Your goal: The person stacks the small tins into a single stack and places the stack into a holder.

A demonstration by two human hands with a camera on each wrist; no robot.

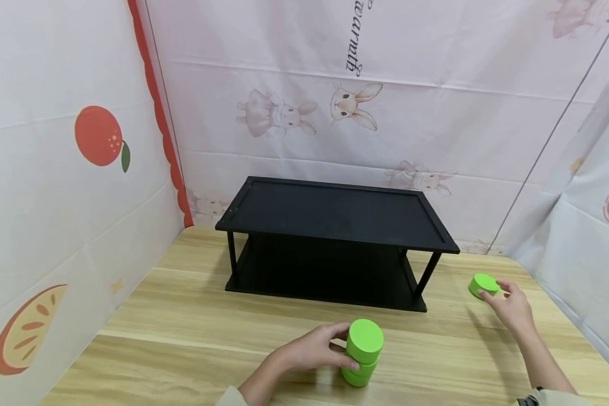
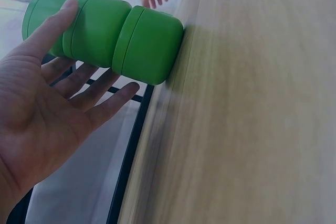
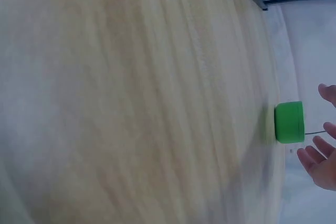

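Note:
A stack of three small round green containers (image 1: 364, 341) stands upright on the wooden table, each with a seam line near one end in the left wrist view. My left hand (image 1: 314, 348) holds the stack from its left side, thumb across the front and fingers behind. On the right of the table sits a single green container (image 1: 483, 285) of the same kind. My right hand (image 1: 515, 309) is just beside it, thumb and fingers spread. In the right wrist view, a gap shows between those fingers (image 3: 318, 148) and the single container (image 3: 289, 123).
A black two-tier rack (image 1: 335, 211) stands at the back middle of the wooden table (image 1: 193, 332), its posts between a top board and a base board. Printed cloth (image 1: 294, 51) hangs behind and at both sides, enclosing the table.

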